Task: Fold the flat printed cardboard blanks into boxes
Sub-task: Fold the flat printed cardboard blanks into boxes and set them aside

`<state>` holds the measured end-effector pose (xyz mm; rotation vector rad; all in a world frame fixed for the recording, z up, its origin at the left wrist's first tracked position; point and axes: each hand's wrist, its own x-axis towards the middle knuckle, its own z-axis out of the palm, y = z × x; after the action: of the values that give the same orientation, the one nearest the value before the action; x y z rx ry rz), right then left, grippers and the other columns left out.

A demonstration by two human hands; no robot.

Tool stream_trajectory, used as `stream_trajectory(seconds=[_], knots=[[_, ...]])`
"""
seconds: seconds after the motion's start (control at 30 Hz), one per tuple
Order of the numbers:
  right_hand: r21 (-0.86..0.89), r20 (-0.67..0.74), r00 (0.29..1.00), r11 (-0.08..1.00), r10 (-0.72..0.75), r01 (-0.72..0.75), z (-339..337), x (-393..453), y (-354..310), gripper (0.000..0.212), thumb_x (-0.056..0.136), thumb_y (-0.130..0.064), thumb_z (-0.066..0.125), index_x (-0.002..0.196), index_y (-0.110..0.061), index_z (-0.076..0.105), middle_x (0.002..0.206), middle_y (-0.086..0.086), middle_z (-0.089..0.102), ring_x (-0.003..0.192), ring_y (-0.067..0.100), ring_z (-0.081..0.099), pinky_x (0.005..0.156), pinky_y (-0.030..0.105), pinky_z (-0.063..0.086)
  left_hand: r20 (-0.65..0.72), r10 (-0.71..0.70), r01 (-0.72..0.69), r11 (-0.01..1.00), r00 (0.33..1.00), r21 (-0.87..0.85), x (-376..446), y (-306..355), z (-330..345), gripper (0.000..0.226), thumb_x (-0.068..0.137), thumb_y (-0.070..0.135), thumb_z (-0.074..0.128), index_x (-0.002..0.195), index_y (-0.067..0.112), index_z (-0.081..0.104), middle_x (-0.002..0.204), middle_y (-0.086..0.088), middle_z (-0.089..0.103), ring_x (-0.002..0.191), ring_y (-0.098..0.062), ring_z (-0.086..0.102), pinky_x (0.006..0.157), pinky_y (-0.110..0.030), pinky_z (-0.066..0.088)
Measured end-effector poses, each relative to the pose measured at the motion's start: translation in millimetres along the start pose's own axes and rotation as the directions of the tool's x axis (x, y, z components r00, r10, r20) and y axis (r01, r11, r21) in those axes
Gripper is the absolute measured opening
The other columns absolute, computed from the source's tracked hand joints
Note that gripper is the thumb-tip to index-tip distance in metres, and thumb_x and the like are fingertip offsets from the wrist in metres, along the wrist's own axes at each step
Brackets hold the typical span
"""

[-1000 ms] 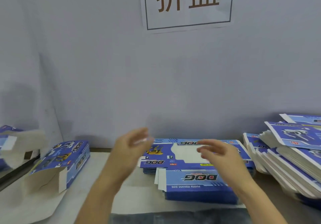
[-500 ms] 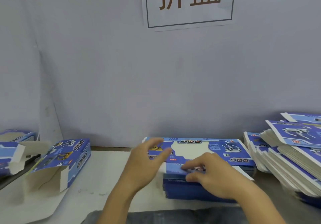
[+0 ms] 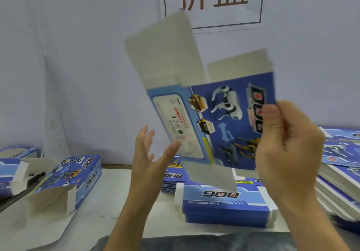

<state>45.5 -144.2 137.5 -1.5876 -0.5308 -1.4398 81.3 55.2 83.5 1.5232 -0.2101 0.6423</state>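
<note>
Head view: blank (image 3: 220, 118) now off stack (image 3: 224, 204), in right hand (image 3: 286, 145).

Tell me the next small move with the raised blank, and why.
Probably close the left hand on the flat blue printed cardboard blank's near edge. The right hand alone pinches its far edge, the left is open with only a thumb touching, and squaring it open likely needs two grips.

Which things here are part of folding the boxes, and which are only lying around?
In use:
- flat blue printed cardboard blank, pinched by right hand; left hand touches it
- blue stack of flat blanks

Lying about:
- folded blue cardboard box
- white paper wall sign
</note>
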Motion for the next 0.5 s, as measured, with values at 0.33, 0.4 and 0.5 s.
stream_trajectory(seconds=[0.33,0.4,0.5], knots=[[0.093,-0.009,0.869,0.866,0.495,-0.492,0,-1,15,0.020,0.098,-0.023,0.060,0.111,-0.036,0.052,0.096,-0.012,0.063,0.085,-0.001,0.061,0.063,0.010,0.045,-0.034,0.296,-0.296,0.955,0.954,0.004,-2,30,-1,0.018,0.081,0.033,0.070,0.099,0.034,0.068,0.097,0.027,0.073,0.090,-0.002,0.072,0.062,-0.013,0.056],[0.061,-0.044,0.871,0.872,0.488,-0.486,0,0,14,0.024,0.095,-0.024,0.062,0.114,-0.035,0.051,0.092,-0.008,0.061,0.081,0.000,0.059,0.064,0.012,0.044,-0.086,0.347,-0.345,0.938,0.934,0.045,-3,30,0,0.011,0.083,0.035,0.070,0.092,0.040,0.069,0.092,0.030,0.072,0.087,0.001,0.071,0.059,-0.013,0.055],[0.327,0.244,0.700,0.623,0.671,-0.711,1,3,9,0.012,0.097,-0.033,0.058,0.105,-0.024,0.061,0.080,0.002,0.073,0.072,0.014,0.071,0.059,0.026,0.056,-0.086,0.456,-0.445,0.887,0.886,0.123,-1,26,-2,0.011,0.086,0.030,0.073,0.077,0.036,0.074,0.067,0.021,0.065,0.062,-0.002,0.059,0.056,-0.013,0.047]])
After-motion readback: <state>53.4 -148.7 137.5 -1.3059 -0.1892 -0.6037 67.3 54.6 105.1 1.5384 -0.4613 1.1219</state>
